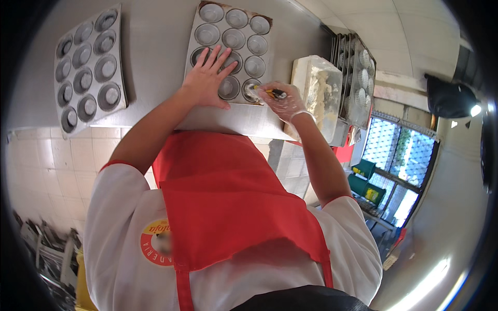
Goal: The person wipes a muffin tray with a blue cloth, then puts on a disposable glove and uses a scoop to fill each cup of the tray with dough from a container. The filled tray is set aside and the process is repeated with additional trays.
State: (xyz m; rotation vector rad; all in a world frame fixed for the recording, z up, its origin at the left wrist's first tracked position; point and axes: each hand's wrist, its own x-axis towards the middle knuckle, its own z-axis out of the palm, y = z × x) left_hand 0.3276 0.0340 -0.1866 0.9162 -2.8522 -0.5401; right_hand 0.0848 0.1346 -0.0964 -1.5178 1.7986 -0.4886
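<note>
A metal muffin tin (270,46) with several round cups lies on the steel table in front of me. My left hand (210,79), bare and with fingers spread, rests over the tin's cups on its left side. In a clear plastic glove, my right hand (284,101) grips a brush (272,92) with a yellow and black handle. Its head is down in the near right corner cup, mostly hidden by the glove. Close to the right of that hand stands a translucent plastic tub (330,97) smeared with a pale, creamy substance.
Another muffin tin (120,58) lies at the left, its near end over the edge of the steel table (155,50). Beyond the tub, several baking pans with fluted molds (363,77) stand at the right. A red apron (233,202) covers my front.
</note>
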